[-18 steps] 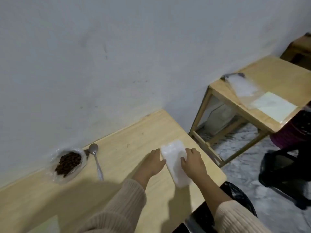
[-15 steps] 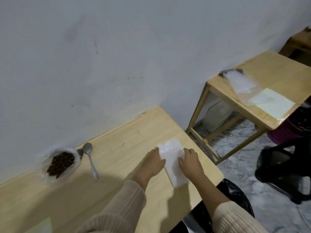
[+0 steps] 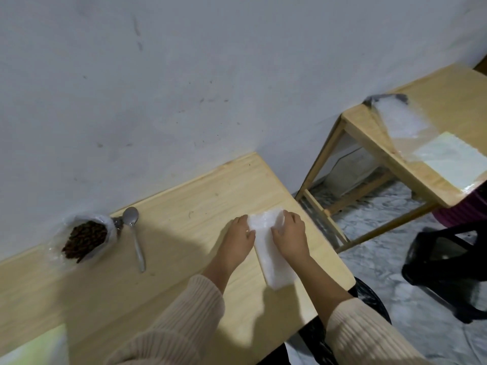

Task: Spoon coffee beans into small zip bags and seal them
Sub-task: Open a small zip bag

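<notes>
A white stack of small zip bags [image 3: 275,262] lies on the wooden table [image 3: 184,206] near its right end. My left hand [image 3: 237,241] grips the stack's left edge with curled fingers. At the far right corner, my right hand [image 3: 290,235] curls its fingers over the stack, and a bag edge stands up a little between them. An open plastic bag of coffee beans [image 3: 84,239] sits by the wall at the left. Just right of it lies a metal spoon [image 3: 134,238], bowl toward the wall. Neither hand touches the beans or the spoon.
A second wooden table [image 3: 434,106] stands to the right with clear plastic bags [image 3: 400,119] and a pale sheet [image 3: 448,159] on it. A black bin bag [image 3: 369,299] hangs below the table's right edge. A dark chair [image 3: 448,262] stands on the marble floor.
The view has shifted a little. Both hands stay on the stack's far end; my right fingers have crept to the far corner, where an edge now lifts.
</notes>
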`<action>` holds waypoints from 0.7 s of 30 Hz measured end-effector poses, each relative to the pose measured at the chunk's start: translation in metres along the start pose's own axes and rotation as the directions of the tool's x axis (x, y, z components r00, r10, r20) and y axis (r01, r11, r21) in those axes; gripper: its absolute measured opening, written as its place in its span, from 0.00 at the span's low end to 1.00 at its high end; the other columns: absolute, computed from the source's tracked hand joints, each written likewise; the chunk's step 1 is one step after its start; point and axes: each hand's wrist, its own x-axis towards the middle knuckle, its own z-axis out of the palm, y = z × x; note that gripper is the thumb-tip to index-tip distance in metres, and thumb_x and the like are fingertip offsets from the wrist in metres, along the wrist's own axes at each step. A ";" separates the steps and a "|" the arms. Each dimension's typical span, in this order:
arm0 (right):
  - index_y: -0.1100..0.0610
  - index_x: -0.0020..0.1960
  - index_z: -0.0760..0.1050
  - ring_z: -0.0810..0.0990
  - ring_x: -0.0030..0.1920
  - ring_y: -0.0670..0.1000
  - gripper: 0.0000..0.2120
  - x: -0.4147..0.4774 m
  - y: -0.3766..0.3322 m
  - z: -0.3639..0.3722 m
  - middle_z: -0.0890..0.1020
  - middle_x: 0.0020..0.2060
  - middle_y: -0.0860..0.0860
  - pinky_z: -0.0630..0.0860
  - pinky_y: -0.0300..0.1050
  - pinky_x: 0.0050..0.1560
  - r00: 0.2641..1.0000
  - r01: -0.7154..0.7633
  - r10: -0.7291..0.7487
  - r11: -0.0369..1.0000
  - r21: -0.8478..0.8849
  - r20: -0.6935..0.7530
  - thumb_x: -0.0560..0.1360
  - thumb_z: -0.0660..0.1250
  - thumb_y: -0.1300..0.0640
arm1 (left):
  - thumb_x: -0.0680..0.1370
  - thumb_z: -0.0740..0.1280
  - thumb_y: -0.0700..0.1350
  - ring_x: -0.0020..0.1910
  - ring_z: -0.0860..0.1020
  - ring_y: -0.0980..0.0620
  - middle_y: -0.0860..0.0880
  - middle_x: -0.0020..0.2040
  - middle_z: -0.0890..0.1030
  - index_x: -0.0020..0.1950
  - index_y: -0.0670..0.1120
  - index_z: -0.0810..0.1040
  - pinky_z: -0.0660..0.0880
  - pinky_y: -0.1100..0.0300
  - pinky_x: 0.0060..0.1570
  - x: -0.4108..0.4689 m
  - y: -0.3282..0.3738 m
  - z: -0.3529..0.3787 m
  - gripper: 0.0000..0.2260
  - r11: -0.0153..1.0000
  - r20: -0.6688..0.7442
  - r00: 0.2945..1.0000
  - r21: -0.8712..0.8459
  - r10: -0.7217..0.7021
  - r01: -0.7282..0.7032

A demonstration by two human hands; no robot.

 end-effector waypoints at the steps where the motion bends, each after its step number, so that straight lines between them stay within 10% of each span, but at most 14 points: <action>1: 0.59 0.72 0.59 0.66 0.66 0.57 0.27 0.003 0.000 -0.001 0.67 0.67 0.56 0.69 0.51 0.64 1.000 0.004 -0.004 1.000 0.005 0.001 0.76 0.63 0.55 | 0.77 0.63 0.41 0.55 0.74 0.45 0.43 0.54 0.76 0.64 0.40 0.71 0.66 0.62 0.51 0.001 0.001 -0.001 0.16 1.000 -0.019 1.000 -0.004 0.003 -0.003; 13: 0.53 0.65 0.68 0.68 0.63 0.54 0.27 0.024 0.004 -0.001 0.69 0.61 0.53 0.70 0.51 0.63 0.999 0.038 -0.038 0.999 -0.003 0.028 0.69 0.72 0.53 | 0.74 0.62 0.35 0.40 0.75 0.53 0.47 0.45 0.80 0.48 0.41 0.81 0.66 0.67 0.40 0.004 -0.002 -0.002 0.09 0.997 -0.128 0.992 -0.074 0.013 -0.023; 21: 0.58 0.44 0.72 0.75 0.43 0.52 0.07 0.026 0.013 -0.017 0.77 0.42 0.53 0.72 0.42 0.45 0.995 0.094 -0.085 0.959 0.268 -0.045 0.72 0.70 0.60 | 0.76 0.63 0.37 0.37 0.75 0.54 0.51 0.44 0.77 0.49 0.44 0.81 0.68 0.71 0.38 0.003 0.003 -0.013 0.08 0.981 -0.097 0.994 -0.184 0.047 -0.064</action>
